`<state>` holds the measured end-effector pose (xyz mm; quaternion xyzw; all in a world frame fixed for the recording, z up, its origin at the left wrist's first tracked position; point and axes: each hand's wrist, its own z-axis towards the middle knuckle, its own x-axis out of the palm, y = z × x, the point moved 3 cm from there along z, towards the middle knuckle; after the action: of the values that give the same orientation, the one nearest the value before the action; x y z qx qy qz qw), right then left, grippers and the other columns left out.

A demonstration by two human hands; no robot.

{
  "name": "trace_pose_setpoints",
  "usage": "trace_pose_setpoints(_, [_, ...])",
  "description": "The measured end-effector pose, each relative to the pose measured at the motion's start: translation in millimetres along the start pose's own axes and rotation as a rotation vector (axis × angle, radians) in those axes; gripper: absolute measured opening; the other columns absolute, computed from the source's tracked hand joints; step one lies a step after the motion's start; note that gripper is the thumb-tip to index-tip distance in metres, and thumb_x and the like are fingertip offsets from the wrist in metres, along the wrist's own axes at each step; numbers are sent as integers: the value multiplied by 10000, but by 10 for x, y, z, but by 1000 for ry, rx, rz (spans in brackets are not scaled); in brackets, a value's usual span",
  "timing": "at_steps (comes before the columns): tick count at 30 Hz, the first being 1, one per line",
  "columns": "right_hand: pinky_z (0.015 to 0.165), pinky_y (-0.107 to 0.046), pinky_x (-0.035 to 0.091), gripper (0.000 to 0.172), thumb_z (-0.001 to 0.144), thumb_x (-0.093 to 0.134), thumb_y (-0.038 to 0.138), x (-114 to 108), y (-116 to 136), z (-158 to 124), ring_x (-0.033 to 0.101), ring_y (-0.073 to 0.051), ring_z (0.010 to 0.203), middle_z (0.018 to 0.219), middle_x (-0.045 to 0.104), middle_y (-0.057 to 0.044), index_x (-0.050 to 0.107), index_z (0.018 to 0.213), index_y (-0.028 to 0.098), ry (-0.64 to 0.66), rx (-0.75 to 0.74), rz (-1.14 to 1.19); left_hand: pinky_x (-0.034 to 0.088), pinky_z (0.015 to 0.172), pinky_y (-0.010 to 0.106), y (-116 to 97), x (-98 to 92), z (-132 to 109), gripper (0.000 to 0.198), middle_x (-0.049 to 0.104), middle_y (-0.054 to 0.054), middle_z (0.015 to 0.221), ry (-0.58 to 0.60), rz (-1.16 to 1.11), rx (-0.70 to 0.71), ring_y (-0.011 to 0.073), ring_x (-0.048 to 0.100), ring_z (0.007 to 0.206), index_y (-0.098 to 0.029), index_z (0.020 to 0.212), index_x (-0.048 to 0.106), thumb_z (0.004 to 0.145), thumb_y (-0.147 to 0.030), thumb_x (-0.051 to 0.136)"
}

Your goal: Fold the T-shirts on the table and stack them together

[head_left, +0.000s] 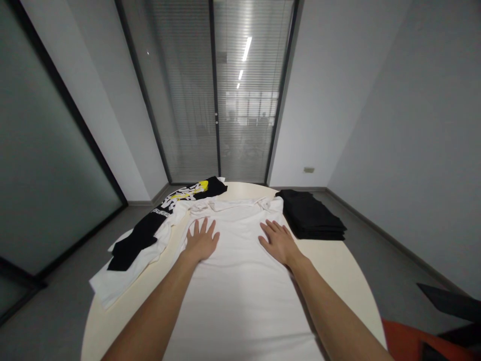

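A white T-shirt lies spread over the round table, its creased upper end away from me and its lower part running toward me. Flat on its left side rests my left hand, fingers spread. My right hand lies on the shirt's right side, palm down with the fingers stretched out. Neither hand grips anything. The cloth under both palms is hidden.
Left of the shirt lie a black garment with white and yellow print and white cloth. A folded black stack sits at the right of the pale table. A red chair stands lower right.
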<state>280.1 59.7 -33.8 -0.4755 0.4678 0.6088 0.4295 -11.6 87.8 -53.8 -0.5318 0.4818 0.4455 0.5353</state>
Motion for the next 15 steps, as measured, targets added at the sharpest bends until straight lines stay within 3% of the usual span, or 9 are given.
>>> trace_pose_setpoints(4, [1176,-494,198,586,963,443,483,-33,31,-7,338,-318,1449,1571,410,-141,477,1471,193,-35,-12,-16,181,1158,679,-71,-79,-22,651,149,69,1683,57,23,-26,436,136,1519,-291,1586,285,974,-510,307])
trace_pose_setpoints(7, [1097,-450,301,521,932,506,503,-138,94,82,494,-309,1288,1398,568,-155,574,1338,184,-65,-17,-27,267,1105,674,-231,-186,13,588,413,178,1567,-73,74,-45,468,367,1415,-191,1449,517,935,-459,416])
trace_pose_setpoints(9, [1051,-437,338,464,939,500,516,-194,134,179,550,-306,1188,1262,637,-158,631,1224,174,-63,8,-52,287,1107,629,-355,-228,62,548,512,223,1471,-169,92,-34,439,442,1360,-123,1354,583,931,-440,439])
trace_pose_setpoints(12, [1091,-458,296,466,968,459,514,-181,183,322,507,-320,1258,1305,617,-173,632,1227,167,-57,-5,-83,270,1153,538,-465,-206,156,558,441,202,1537,-261,66,20,368,403,1407,-121,1425,506,966,-421,408])
trace_pose_setpoints(15, [1157,-519,200,591,984,404,555,-49,187,415,322,-354,1444,1560,414,-155,486,1455,207,-2,-9,-41,260,1167,547,-413,-120,242,576,364,174,1596,-288,-3,37,364,332,1463,-163,1493,445,987,-430,383])
